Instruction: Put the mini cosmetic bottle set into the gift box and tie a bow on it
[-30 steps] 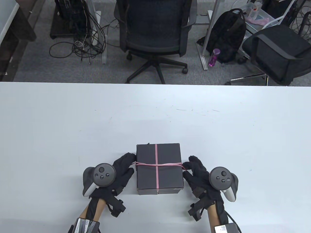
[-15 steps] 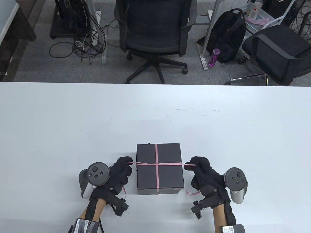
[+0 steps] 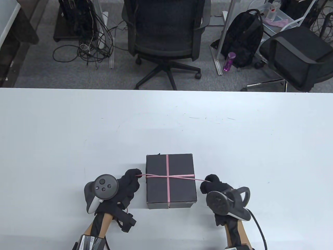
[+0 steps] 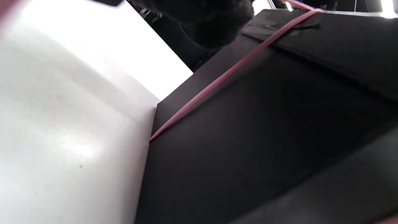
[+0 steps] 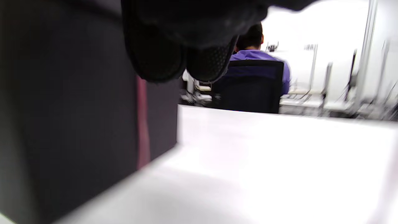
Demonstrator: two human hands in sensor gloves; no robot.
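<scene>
Table view: closed black gift box (image 3: 170, 179) sits on the tabletop (image 3: 78, 135); left hand (image 3: 128, 182) and right hand (image 3: 214, 183) each pinch a pink ribbon (image 3: 168, 177) end, either side of the box.
Left wrist view: ribbon taut down the box's side (keep tension even).
Right wrist view: fingertips (image 5: 199, 67) bunched beside the box; pull level, so the crossing stays centred.

Box (image 3: 170, 181) sits on counter (image 3: 78, 135), near the front edge, about centre. Ribbon (image 3: 167, 177) crosses on the box lid, one band front to back, one left to right. Left hand (image 3: 125, 183) just left of box, right hand (image 3: 217, 186) just right of it, each at a ribbon end off the box side. Chair (image 3: 165, 33) behind counter; second chair (image 3: 296, 56) and backpack (image 3: 243, 37) behind right.
</scene>
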